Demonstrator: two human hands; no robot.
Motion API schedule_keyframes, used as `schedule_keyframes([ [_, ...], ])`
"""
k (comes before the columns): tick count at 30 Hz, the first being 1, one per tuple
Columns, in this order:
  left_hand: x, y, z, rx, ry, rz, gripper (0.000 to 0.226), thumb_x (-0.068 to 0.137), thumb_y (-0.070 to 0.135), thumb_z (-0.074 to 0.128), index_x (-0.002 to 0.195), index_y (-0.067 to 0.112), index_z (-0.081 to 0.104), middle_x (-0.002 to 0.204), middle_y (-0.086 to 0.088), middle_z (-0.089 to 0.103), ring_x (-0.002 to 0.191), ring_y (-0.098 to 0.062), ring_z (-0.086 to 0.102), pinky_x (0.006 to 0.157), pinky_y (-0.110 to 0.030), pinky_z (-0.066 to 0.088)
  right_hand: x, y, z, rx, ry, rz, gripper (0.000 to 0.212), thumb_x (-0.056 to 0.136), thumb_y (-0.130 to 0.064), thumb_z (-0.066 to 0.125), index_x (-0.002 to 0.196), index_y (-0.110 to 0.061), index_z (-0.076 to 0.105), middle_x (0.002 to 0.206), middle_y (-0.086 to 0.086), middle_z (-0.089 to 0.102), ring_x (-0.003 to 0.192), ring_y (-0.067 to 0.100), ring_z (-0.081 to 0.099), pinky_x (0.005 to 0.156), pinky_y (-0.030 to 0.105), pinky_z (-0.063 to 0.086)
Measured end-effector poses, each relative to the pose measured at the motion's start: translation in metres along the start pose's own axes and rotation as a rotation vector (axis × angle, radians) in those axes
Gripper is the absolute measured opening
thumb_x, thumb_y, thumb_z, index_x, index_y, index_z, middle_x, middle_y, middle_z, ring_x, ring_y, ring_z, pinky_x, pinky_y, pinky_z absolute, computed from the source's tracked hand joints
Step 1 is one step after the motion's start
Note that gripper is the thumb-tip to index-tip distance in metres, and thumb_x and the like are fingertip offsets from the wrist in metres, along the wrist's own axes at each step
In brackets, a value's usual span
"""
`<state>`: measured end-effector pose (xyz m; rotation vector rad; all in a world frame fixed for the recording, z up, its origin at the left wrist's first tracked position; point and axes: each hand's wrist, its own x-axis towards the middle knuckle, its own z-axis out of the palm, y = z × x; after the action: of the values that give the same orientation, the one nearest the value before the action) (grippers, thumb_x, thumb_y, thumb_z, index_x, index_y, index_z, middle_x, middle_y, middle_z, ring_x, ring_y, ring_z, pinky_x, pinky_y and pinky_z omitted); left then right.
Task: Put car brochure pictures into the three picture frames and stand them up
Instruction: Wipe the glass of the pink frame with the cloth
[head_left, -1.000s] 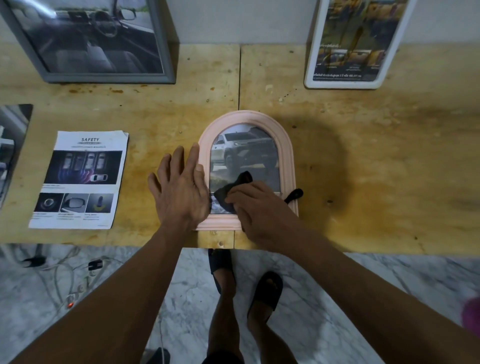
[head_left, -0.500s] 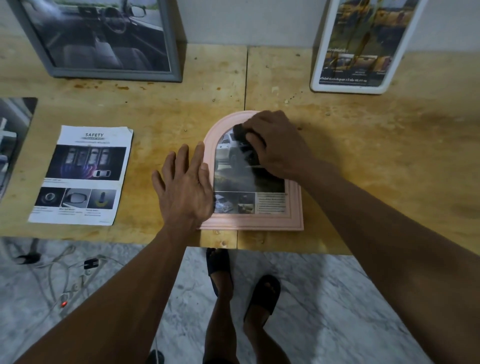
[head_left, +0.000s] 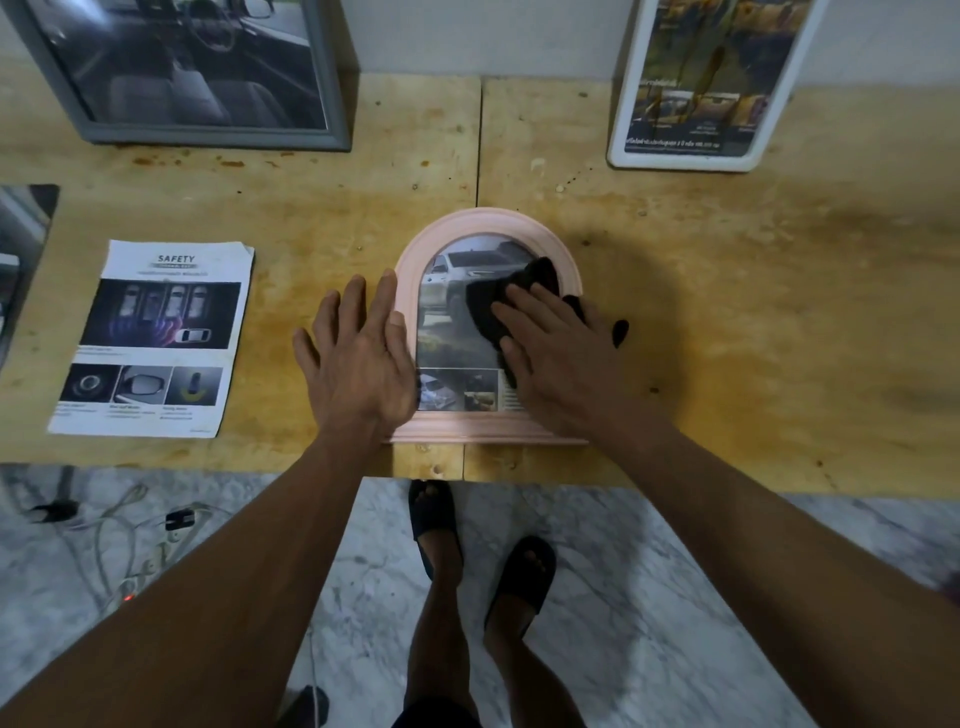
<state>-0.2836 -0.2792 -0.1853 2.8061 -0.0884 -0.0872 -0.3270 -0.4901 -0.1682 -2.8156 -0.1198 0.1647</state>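
Note:
A pink arched picture frame (head_left: 485, 226) lies flat near the table's front edge, with a car brochure picture (head_left: 449, 312) behind its glass. My left hand (head_left: 358, 358) rests flat, fingers spread, on the frame's left side. My right hand (head_left: 558, 358) presses a black cloth (head_left: 498, 301) onto the glass at the right. A grey frame (head_left: 197, 78) with a car interior picture stands at the back left against the wall. A white frame (head_left: 706, 83) with a yellow-toned picture stands at the back right.
A loose "SAFETY" brochure page (head_left: 156, 338) lies on the wooden table (head_left: 779, 312) to the left. Another dark page (head_left: 21, 244) shows at the far left edge. Cables (head_left: 119, 545) lie on the marble floor below, beside my sandalled feet (head_left: 478, 551).
My right hand with the cloth slid from the bottom of the glass up to the arch's top, then back down to the right-middle. My left hand stayed on the frame.

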Motion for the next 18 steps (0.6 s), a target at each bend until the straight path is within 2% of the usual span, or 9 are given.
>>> schedule_keyframes([
  [4, 0.000, 0.001, 0.000, -0.006, -0.002, -0.013, 0.051, 0.107, 0.045, 0.015, 0.157, 0.039, 0.020, 0.164, 0.002, 0.022, 0.152, -0.026, 0.012, 0.118, -0.063, 0.012, -0.019, -0.004, 0.012, 0.134, 0.079, -0.042, 0.038, 0.101, -0.030, 0.039, 0.135, -0.023, 0.057, 0.149, -0.004, 0.047, 0.142, 0.019, 0.035, 0.116, 0.048, 0.023],
  [8, -0.001, 0.002, -0.001, -0.023, 0.009, -0.005, 0.050, 0.107, 0.045, 0.016, 0.156, 0.038, 0.021, 0.164, 0.001, 0.024, 0.152, -0.027, 0.013, 0.118, -0.063, 0.011, -0.030, -0.004, 0.014, 0.259, 0.115, -0.102, 0.031, 0.097, -0.025, 0.046, 0.117, -0.017, 0.068, 0.134, -0.001, 0.061, 0.131, 0.023, 0.049, 0.108, 0.043, 0.034],
  [11, -0.001, 0.002, -0.001, -0.016, 0.016, -0.004, 0.050, 0.107, 0.044, 0.017, 0.156, 0.038, 0.022, 0.163, 0.001, 0.025, 0.152, -0.027, 0.014, 0.117, -0.063, 0.013, -0.035, -0.003, 0.011, 0.272, 0.116, -0.174, 0.027, 0.096, -0.023, 0.047, 0.107, -0.014, 0.070, 0.117, 0.001, 0.068, 0.111, 0.025, 0.060, 0.093, 0.042, 0.046],
  [14, -0.001, 0.002, 0.000, -0.023, 0.017, -0.007, 0.050, 0.107, 0.044, 0.016, 0.156, 0.038, 0.023, 0.163, 0.001, 0.025, 0.152, -0.027, 0.014, 0.117, -0.063, 0.012, -0.043, -0.004, 0.002, 0.261, 0.069, -0.192, 0.025, 0.096, -0.025, 0.043, 0.100, -0.016, 0.066, 0.098, -0.001, 0.066, 0.090, 0.020, 0.055, 0.079, 0.036, 0.040],
  [18, -0.001, 0.002, 0.000, -0.023, 0.024, -0.008, 0.050, 0.107, 0.044, 0.017, 0.156, 0.038, 0.023, 0.163, 0.001, 0.026, 0.151, -0.027, 0.015, 0.117, -0.063, 0.012, -0.050, -0.004, -0.008, 0.191, 0.046, -0.132, 0.033, 0.096, -0.031, 0.034, 0.094, -0.016, 0.064, 0.089, -0.001, 0.062, 0.082, 0.018, 0.050, 0.074, 0.037, 0.041],
])
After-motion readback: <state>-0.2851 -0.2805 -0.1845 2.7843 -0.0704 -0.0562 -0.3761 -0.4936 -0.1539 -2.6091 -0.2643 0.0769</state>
